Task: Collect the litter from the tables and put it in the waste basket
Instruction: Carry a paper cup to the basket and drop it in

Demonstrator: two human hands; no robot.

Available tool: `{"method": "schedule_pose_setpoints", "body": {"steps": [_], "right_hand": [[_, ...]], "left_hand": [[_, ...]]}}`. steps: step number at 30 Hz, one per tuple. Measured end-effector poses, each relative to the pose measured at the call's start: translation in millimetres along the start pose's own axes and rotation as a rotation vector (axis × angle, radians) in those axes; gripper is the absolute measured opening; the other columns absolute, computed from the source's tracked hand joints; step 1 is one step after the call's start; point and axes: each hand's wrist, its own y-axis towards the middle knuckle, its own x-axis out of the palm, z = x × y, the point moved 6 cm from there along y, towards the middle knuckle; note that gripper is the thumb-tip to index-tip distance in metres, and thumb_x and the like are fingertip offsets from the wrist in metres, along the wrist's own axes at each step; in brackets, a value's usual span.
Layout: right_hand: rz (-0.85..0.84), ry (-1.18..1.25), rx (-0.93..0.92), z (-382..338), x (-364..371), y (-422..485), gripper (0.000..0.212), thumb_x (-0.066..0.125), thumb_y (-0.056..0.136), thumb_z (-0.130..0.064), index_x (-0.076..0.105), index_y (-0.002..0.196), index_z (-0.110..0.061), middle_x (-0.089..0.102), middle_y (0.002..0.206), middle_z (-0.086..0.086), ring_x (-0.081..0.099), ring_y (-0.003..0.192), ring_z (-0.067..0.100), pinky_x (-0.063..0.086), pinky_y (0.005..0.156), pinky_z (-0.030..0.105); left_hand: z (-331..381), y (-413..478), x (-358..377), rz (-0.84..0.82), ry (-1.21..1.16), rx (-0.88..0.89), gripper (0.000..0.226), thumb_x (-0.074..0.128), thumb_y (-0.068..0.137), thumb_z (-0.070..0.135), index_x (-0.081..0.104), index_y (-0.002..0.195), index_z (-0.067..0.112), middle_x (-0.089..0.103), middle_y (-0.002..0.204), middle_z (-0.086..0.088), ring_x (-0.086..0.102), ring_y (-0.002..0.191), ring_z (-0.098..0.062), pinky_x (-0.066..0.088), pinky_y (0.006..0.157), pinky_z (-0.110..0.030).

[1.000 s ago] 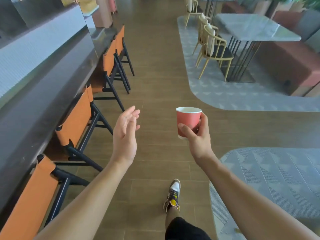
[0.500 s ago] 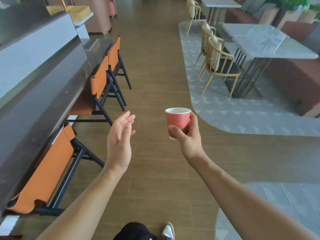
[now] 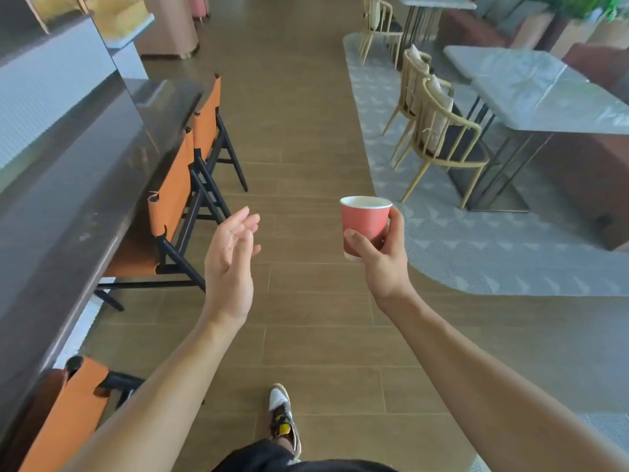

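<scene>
A red paper cup (image 3: 365, 219) with a white rim stands upright in my right hand (image 3: 383, 264), which grips it from below and behind, thumb across its front. The cup is held out over the wooden floor at mid-frame. My left hand (image 3: 229, 264) is raised beside it to the left, empty, palm turned inward with the fingers loosely spread. No waste basket shows in the head view.
A long dark counter (image 3: 68, 206) runs down the left with orange-backed stools (image 3: 177, 195) tucked against it. On the right, grey marble-topped tables (image 3: 531, 90) with gold-framed chairs (image 3: 439, 131) stand on a grey carpet. A wooden-floor aisle (image 3: 299, 97) runs ahead; my shoe (image 3: 282, 417) is below.
The view has advanced along the aisle: the stools and tables have slid closer and past. Both hands keep the same pose, the cup still in the right hand.
</scene>
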Motion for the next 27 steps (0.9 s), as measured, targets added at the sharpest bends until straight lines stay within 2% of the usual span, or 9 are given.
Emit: {"method": "schedule_pose_setpoints", "body": {"steps": [7,14,22,27], "right_hand": [[0.058,0.000,-0.007,10,68,131,0.069,0.074,0.082,-0.021,0.042,0.144,-0.021,0.061,0.107,-0.005,0.063,0.080,-0.007,0.054,0.068,0.016],[0.090,0.014,-0.011,27,104,244,0.070,0.073,0.082,-0.018,0.040,0.145,-0.017,0.062,0.110,-0.003,0.065,0.082,-0.007,0.054,0.070,0.015],[0.078,0.029,-0.003,59,120,415,0.068,0.069,0.084,-0.020,0.029,0.138,-0.031,0.062,0.110,0.001,0.065,0.082,-0.003,0.056,0.071,0.020],[0.047,0.022,-0.005,55,132,548,0.069,0.069,0.082,-0.022,0.029,0.138,-0.029,0.062,0.109,0.001,0.065,0.080,-0.005,0.056,0.070,0.019]], "left_hand": [[-22,160,-7,-0.021,0.017,-0.007,0.049,0.046,0.101,0.052,0.053,0.145,0.029,0.065,0.139,0.008,0.059,0.134,-0.005,0.054,0.106,-0.036],[-54,283,5,-0.034,0.042,0.014,0.046,0.045,0.103,0.054,0.053,0.144,0.033,0.065,0.140,0.008,0.059,0.135,-0.007,0.054,0.106,-0.037],[-109,441,56,-0.028,0.055,0.038,0.038,0.045,0.104,0.052,0.055,0.139,0.041,0.066,0.139,0.007,0.060,0.135,-0.010,0.055,0.106,-0.038],[-129,556,100,0.004,0.061,0.044,0.040,0.045,0.104,0.052,0.054,0.141,0.039,0.066,0.139,0.008,0.059,0.136,-0.010,0.054,0.106,-0.040]]}}
